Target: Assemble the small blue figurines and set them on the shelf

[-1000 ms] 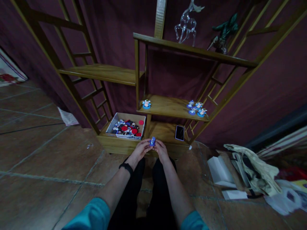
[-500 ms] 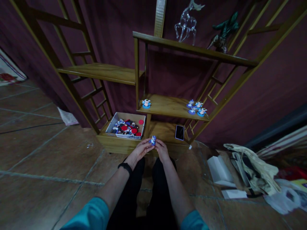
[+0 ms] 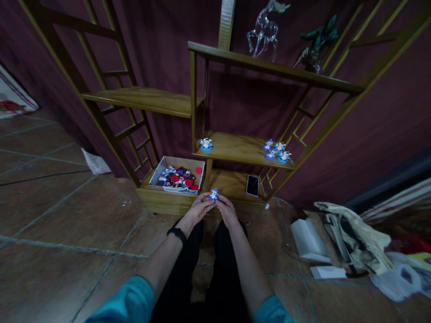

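Between my hands is a small purple-and-white figurine (image 3: 213, 194), upright in front of the shelf unit. My left hand (image 3: 198, 207) pinches it from the left side, and my right hand (image 3: 227, 211) has its fingers closed on the right side of its base. Just left of my hands, an open cardboard box (image 3: 157, 184) holds many figurines and red discs. On the middle shelf (image 3: 232, 146) one blue-based figurine (image 3: 206, 144) stands at the left end. A cluster of several blue and purple figurines (image 3: 270, 154) stands at the right end.
A phone (image 3: 252, 185) lies on the lower shelf at right. Above, a clear deer statuette (image 3: 264, 31) and a dark green statuette (image 3: 316, 45) stand on the upper shelf. A beige cloth bag (image 3: 357, 237), white boxes (image 3: 310, 240) and a plastic bag (image 3: 397, 278) lie on the floor at right.
The figurine has been turned slightly in my fingers and now shows its front more upright. Both hands stay in nearly the same place; the view has shifted a little.
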Available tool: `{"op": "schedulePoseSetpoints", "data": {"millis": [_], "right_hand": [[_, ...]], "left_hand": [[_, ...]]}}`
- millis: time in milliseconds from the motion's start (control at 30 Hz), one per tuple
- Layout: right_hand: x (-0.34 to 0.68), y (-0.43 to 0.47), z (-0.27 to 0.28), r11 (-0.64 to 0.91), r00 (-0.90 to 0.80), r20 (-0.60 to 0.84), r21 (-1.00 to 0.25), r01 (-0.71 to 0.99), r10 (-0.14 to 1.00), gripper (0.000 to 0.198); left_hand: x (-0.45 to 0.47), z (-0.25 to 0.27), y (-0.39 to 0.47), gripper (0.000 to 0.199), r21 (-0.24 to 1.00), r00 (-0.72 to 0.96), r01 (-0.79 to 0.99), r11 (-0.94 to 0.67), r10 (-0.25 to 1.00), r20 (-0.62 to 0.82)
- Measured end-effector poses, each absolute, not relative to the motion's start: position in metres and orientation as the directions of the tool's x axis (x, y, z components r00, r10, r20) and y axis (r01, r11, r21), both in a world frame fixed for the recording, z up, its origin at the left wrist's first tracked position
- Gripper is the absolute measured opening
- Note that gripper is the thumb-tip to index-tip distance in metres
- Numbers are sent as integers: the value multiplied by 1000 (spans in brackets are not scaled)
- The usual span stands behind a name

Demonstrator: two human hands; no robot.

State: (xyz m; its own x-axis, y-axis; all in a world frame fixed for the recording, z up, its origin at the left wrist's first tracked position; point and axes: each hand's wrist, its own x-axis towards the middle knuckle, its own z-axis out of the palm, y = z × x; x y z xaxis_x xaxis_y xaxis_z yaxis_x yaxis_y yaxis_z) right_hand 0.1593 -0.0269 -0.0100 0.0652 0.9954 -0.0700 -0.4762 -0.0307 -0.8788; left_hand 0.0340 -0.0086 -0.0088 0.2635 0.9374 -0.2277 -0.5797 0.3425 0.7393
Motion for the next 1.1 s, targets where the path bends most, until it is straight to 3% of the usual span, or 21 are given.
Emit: {"op": "schedulePoseSetpoints", "data": {"millis": [133,533,1100], "right_hand": [[160,-28,-9,-10,49,-35,-895,-447,998,38],[160,-22,-20,-51,90,-108,-873,-485,990,45],[159,-25,-15,-65,47,-108,-839,-541,993,39]], "left_hand": [[35,-8,-10,40,758,260,-565,326,942,-211],[33,-5,-11,38,753,299,-553,358,928,-222],[36,-9,-12,40,807,282,-502,309,941,-185]]}}
